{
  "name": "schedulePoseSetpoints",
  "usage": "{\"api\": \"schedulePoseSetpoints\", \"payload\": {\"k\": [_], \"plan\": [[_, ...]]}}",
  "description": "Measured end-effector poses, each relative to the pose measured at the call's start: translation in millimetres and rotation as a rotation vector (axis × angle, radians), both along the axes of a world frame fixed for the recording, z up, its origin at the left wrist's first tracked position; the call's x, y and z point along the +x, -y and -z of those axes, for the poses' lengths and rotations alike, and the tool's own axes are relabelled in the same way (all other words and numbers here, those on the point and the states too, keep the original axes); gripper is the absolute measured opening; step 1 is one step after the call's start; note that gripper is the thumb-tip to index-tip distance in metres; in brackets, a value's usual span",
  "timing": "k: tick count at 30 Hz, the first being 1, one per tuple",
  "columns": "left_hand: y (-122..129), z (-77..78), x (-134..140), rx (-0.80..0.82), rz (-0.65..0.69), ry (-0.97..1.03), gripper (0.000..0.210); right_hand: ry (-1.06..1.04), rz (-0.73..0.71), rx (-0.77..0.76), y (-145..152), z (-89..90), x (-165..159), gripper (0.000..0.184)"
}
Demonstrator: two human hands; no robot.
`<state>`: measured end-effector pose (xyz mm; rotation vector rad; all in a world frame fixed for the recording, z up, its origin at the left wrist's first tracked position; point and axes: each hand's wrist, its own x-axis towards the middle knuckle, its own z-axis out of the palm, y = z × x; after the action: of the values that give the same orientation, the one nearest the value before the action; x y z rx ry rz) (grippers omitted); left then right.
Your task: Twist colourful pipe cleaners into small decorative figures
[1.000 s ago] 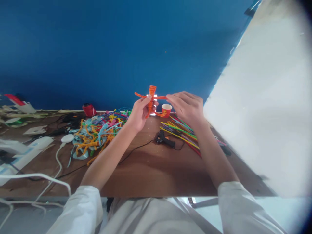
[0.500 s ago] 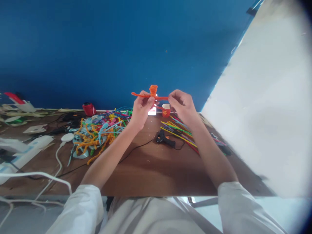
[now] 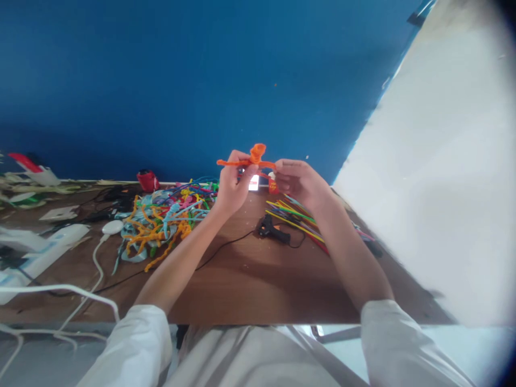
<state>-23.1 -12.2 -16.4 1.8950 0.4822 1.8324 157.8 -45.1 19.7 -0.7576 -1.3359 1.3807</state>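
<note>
An orange pipe-cleaner figure (image 3: 257,154) is held up above the far side of the table, against the blue wall. Its top is a tightly wound coil, and fuzzy strands stick out to the left and right. My left hand (image 3: 235,180) pinches it below the coil, thumb in front. With closed fingertips my right hand (image 3: 300,180) grips the end of the right-hand strand, which now bows slightly. A lower strand also runs toward the right hand; its end is hidden by the fingers.
A black glue gun (image 3: 273,230) lies on the brown table (image 3: 250,290) by straight pipe cleaners (image 3: 300,220). Behind the hands stand a red paper cup (image 3: 273,185) and a lit phone (image 3: 253,181). Left are tangled pipe cleaners (image 3: 161,223) and a white power strip (image 3: 52,252).
My right hand has shifted slightly left and turned, its fingers now pointing more to the left. The right strand has gone from straight to bowed, and the coil has tipped right.
</note>
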Motion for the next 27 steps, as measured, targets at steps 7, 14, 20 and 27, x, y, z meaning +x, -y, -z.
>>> {"api": "schedulePoseSetpoints", "payload": {"k": [7,14,20,27], "plan": [[9.6,-11.2,7.5,-0.479,0.306,0.076,0.026,0.364,0.367,0.505,1.6,-0.3,9.1,0.016],[15.3,-16.8,7.1,-0.663,0.391,0.161,0.033,0.663,0.476,0.887,5.4,2.5,4.9,0.014],[15.7,-21.1,2.9,-0.867,0.545,0.278,0.022,1.047,0.661,1.394,0.0,9.0,15.1,0.018],[15.6,-25.7,0.0,-1.130,0.688,0.329,0.021,1.216,0.714,1.534,-3.0,11.7,18.4,0.020]]}}
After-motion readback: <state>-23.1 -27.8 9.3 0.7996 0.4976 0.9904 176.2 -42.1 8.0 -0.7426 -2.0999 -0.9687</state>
